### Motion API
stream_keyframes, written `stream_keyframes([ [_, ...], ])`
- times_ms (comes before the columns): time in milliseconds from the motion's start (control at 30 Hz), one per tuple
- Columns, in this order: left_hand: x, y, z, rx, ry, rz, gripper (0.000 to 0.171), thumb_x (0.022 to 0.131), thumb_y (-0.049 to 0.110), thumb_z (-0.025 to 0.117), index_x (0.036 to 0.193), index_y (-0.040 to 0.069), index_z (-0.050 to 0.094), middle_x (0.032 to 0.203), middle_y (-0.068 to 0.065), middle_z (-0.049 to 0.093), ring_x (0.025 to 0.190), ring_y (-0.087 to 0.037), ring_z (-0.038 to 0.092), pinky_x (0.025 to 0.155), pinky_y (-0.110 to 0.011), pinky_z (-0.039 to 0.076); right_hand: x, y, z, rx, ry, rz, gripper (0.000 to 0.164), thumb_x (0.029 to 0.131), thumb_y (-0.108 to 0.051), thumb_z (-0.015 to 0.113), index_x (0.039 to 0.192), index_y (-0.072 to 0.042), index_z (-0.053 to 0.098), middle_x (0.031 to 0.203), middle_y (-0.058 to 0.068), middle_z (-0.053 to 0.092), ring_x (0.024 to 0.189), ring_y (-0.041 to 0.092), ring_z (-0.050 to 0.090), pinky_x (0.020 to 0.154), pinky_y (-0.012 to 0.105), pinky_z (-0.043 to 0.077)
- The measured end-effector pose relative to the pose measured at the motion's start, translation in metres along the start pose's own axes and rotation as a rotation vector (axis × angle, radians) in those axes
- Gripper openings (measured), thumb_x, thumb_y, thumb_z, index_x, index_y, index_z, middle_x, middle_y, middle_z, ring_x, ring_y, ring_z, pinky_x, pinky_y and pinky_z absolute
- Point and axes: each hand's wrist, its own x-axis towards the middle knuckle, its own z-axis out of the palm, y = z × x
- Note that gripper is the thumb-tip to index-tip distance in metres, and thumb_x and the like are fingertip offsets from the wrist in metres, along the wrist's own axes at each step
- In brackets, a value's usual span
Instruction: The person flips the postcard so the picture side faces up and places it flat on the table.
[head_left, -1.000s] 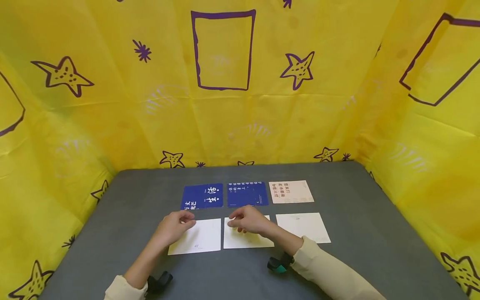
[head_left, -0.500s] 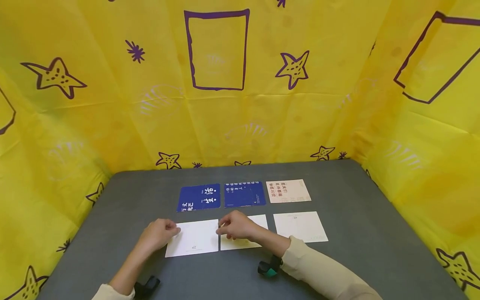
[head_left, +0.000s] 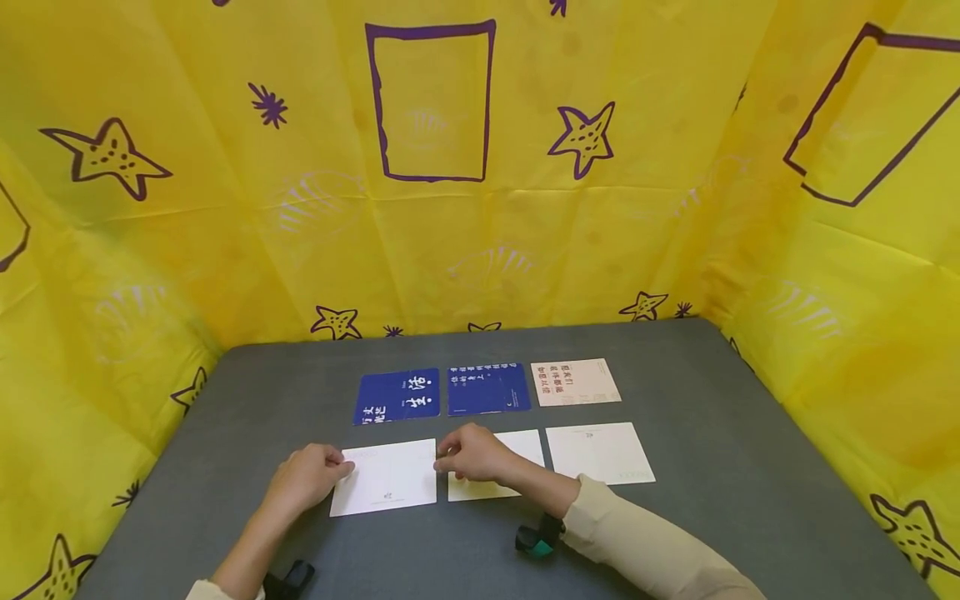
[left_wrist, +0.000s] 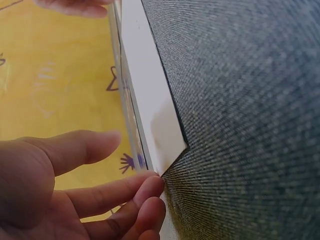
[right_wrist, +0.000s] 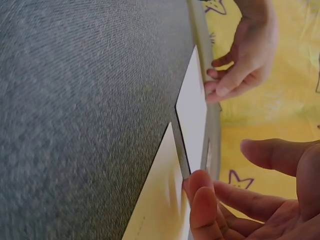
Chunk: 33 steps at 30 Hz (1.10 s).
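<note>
A white postcard (head_left: 386, 479) lies flat at the left of the near row. My left hand (head_left: 303, 479) is at its left edge; in the left wrist view the fingertips (left_wrist: 150, 182) meet the card's corner and the thumb stands apart from them. My right hand (head_left: 472, 454) reaches over the middle white postcard (head_left: 528, 447), its fingertips (right_wrist: 202, 200) down by the gap between these two cards. Its thumb is raised away from the fingers in the right wrist view. Part of the middle postcard is hidden under the right hand and forearm.
Behind lie two blue postcards (head_left: 397, 394) (head_left: 489, 387) with white lettering and a pale pink one (head_left: 576, 382). Another white postcard (head_left: 600, 453) ends the near row at right. The dark grey table (head_left: 712, 500) is enclosed by yellow patterned cloth (head_left: 427, 250).
The left hand has drawn back to the left postcard's outer edge. My right hand has moved left to the gap between cards, and the middle postcard has shifted slightly right, widening that gap.
</note>
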Motion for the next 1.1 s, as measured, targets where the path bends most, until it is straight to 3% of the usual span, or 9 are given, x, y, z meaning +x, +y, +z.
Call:
stream_keyframes([
  [133, -0.002, 0.0, -0.001, 0.009, -0.003, -0.002, 0.024, 0.086, 0.024, 0.067, 0.095, 0.004, 0.074, 0.094, -0.014, 0.073, 0.084, -0.031, 0.066, 0.074, -0.05, 0.047, -0.001, 0.001, -0.003, -0.002, 0.02, -0.005, 0.026, 0.084, -0.015, 0.072, 0.104, 0.003, 0.072, 0.078, 0.006, 0.069, 0.058, 0.015, 0.058, 0.049, 0.023, 0.04],
  [300, -0.005, 0.001, -0.003, 0.04, 0.001, -0.032, 0.018, 0.087, 0.027, 0.066, 0.085, 0.011, 0.074, 0.085, -0.013, 0.07, 0.073, -0.026, 0.06, 0.062, -0.044, 0.043, 0.0, 0.0, -0.001, 0.04, 0.03, -0.019, 0.023, 0.085, -0.014, 0.071, 0.101, 0.002, 0.072, 0.079, 0.007, 0.071, 0.057, 0.013, 0.057, 0.049, 0.022, 0.041],
  [467, -0.008, 0.002, -0.002, 0.057, 0.002, -0.063, 0.018, 0.086, 0.028, 0.065, 0.082, 0.015, 0.076, 0.084, -0.013, 0.07, 0.068, -0.025, 0.058, 0.058, -0.042, 0.041, -0.003, -0.005, 0.005, 0.056, -0.007, -0.018, 0.029, 0.083, -0.014, 0.073, 0.105, 0.005, 0.07, 0.076, 0.005, 0.069, 0.054, 0.011, 0.056, 0.049, 0.02, 0.043],
  [667, -0.009, 0.004, -0.001, 0.04, -0.011, -0.053, 0.02, 0.086, 0.029, 0.066, 0.091, 0.013, 0.078, 0.091, -0.016, 0.072, 0.075, -0.029, 0.063, 0.065, -0.048, 0.045, -0.006, -0.011, 0.012, 0.06, -0.009, -0.024, 0.036, 0.082, -0.013, 0.073, 0.111, 0.007, 0.068, 0.071, 0.003, 0.065, 0.055, 0.018, 0.062, 0.05, 0.02, 0.038],
  [833, -0.007, 0.006, -0.002, 0.005, -0.034, -0.059, 0.026, 0.087, 0.029, 0.067, 0.098, 0.008, 0.077, 0.097, -0.019, 0.072, 0.082, -0.034, 0.064, 0.07, -0.052, 0.047, -0.008, -0.013, 0.014, 0.046, -0.015, -0.026, 0.039, 0.083, -0.015, 0.072, 0.115, 0.006, 0.066, 0.064, 0.012, 0.067, 0.055, 0.018, 0.063, 0.052, 0.02, 0.035],
  [1100, -0.001, -0.002, -0.001, -0.077, -0.046, -0.089, 0.029, 0.087, 0.029, 0.065, 0.096, 0.003, 0.076, 0.101, -0.021, 0.072, 0.088, -0.037, 0.065, 0.073, -0.05, 0.048, -0.009, -0.01, 0.016, 0.237, -0.027, 0.02, 0.038, 0.084, -0.008, 0.071, 0.116, 0.009, 0.063, 0.076, 0.01, 0.067, 0.051, 0.013, 0.058, 0.047, 0.021, 0.043],
])
